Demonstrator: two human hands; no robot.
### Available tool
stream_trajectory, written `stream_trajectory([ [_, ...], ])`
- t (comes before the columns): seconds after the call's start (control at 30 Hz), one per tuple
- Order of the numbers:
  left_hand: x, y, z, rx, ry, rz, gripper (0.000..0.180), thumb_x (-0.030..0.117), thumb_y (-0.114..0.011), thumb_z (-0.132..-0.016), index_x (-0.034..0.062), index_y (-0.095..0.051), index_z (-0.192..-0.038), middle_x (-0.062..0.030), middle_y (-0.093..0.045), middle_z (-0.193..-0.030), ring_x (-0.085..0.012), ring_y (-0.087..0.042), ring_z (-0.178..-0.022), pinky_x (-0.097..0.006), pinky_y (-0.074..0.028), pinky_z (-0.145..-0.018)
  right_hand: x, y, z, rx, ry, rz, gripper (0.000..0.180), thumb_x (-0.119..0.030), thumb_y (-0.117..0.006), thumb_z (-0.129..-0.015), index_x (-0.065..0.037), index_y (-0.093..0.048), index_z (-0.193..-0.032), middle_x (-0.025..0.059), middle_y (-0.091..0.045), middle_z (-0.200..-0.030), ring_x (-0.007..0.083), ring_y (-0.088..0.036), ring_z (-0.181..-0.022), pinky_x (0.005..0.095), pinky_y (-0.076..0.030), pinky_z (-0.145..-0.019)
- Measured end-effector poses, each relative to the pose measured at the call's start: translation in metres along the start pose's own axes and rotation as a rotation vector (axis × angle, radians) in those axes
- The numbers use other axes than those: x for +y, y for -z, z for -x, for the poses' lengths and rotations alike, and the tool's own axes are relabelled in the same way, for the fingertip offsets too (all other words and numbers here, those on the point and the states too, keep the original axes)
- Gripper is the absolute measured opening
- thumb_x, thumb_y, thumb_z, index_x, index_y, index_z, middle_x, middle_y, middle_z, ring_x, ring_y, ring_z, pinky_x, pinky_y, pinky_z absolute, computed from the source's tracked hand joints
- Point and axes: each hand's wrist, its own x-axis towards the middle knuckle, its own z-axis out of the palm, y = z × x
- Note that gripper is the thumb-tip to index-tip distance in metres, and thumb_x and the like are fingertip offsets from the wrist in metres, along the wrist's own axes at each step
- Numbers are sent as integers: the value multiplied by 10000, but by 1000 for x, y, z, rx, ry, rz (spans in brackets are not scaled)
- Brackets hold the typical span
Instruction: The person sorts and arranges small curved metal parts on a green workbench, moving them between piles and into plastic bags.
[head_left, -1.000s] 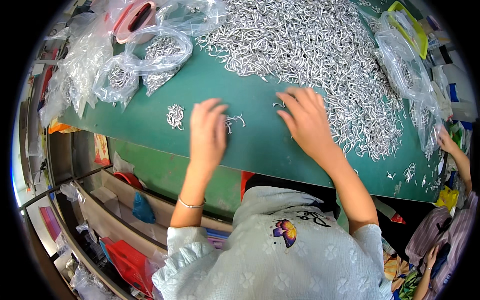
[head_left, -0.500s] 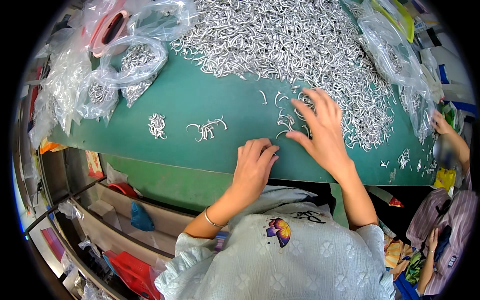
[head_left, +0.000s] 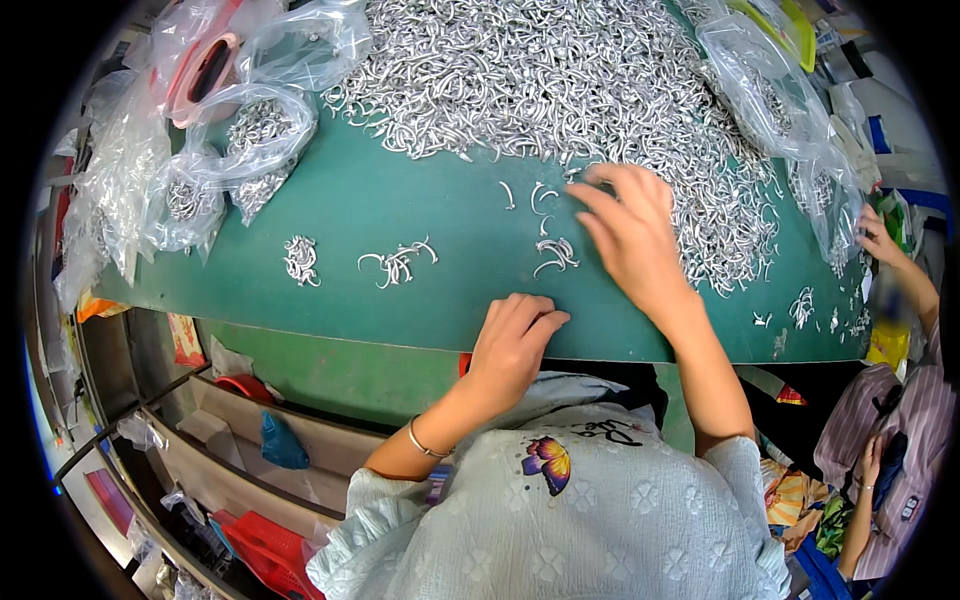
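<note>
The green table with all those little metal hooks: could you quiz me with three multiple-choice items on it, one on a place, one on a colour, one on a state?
1. Where does the left hand rest?
A. On the near edge of the green table
B. Inside a plastic bag
C. On top of the big heap

2. What colour are the metal hooks?
A. Red
B. Silver
C. Black

3. How is the right hand held?
A. Clenched in a fist
B. Gripping a bag
C. Open, fingers spread at the heap's edge

Answers: 1 A, its curled fingers lie on the table's front rim. 2 B, the heap is pale shiny metal. 3 C, the fingers fan out over loose hooks.
</note>
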Motion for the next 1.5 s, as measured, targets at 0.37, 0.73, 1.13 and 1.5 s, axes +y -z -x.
stream_trajectory([
  [0.37, 8, -12, 8, 40, 187, 252, 328, -62, -720, -705, -2, -639, -1017, -127, -571, -1036, -313, -589, -893, -379, -497, -778, -36, 22, 52, -274, -54, 25, 159, -67, -679, -748, -31, -592, -877, 96, -511, -1027, 274, -480, -1003, 429, -346, -879],
  [0.73, 9, -11, -1, -53, 1, 31, 260, -14, -711, -733, 16, -648, -983, -90, -582, -942, -265, -557, -877, -365, -404, -701, 1, 1, 18, -20, -47, 245, 158, -78, -684, -762, -37, -595, -885, 83, -551, -962, 260, -500, -897, 381, -374, -736],
  [1.13, 14, -10, -3, -44, 22, 23, 224, -1, -713, -742, 26, -634, -950, -91, -562, -920, -273, -538, -841, -369, -396, -694, -20, 9, 32, -171, -79, 16, 202, -46, -682, -767, -32, -614, -957, 81, -534, -965, 275, -508, -904, 378, -396, -778],
  [1.5, -2, 15, -32, 79, 79, -104, 334, -93, -609, -745, 32, -648, -1052, -120, -586, -1011, -308, -550, -897, -379, -438, -761, -7, 2, 29, -164, -84, -57, 201, -82, -711, -761, -42, -609, -930, 70, -546, -982, 270, -502, -924, 376, -394, -786],
])
